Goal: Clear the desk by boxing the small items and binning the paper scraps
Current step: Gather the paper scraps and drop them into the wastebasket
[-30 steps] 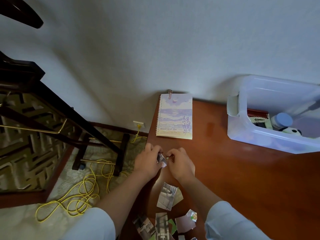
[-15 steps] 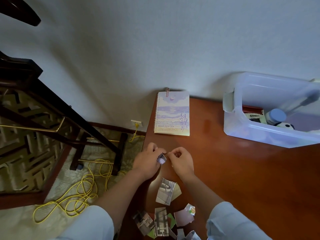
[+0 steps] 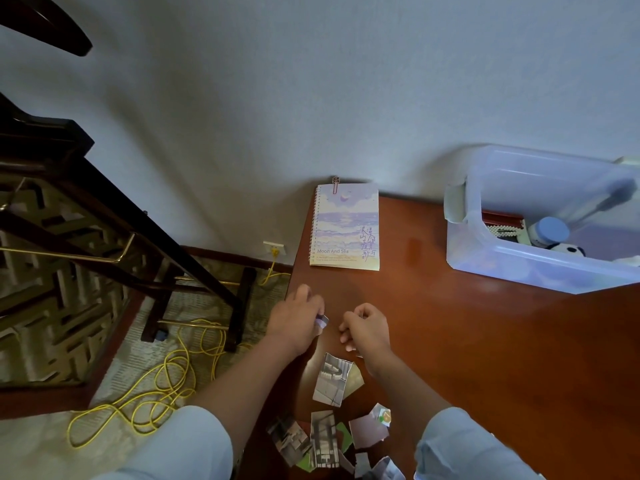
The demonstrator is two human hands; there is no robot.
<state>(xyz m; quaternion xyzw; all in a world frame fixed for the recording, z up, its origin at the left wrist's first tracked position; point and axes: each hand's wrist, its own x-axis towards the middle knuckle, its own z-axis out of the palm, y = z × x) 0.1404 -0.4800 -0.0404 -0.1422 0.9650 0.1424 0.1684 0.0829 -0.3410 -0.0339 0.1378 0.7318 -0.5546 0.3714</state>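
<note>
The left hand pinches a small pale paper scrap; the right hand, curled with its hold unclear, is nearest the torn printed paper scraps, which lie just bodyward of it.

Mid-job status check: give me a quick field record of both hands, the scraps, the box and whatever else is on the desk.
left hand: pinches a small paper scrap over the left edge of the desk
right hand: fingers curled, apart from the left; unclear whether it holds a piece
loose scraps: torn pieces lie on the desk close to the person
box: clear, far right of desk, holds a blue-lidded jar and a panda toy
notebook: closed, flat by the wall
</note>
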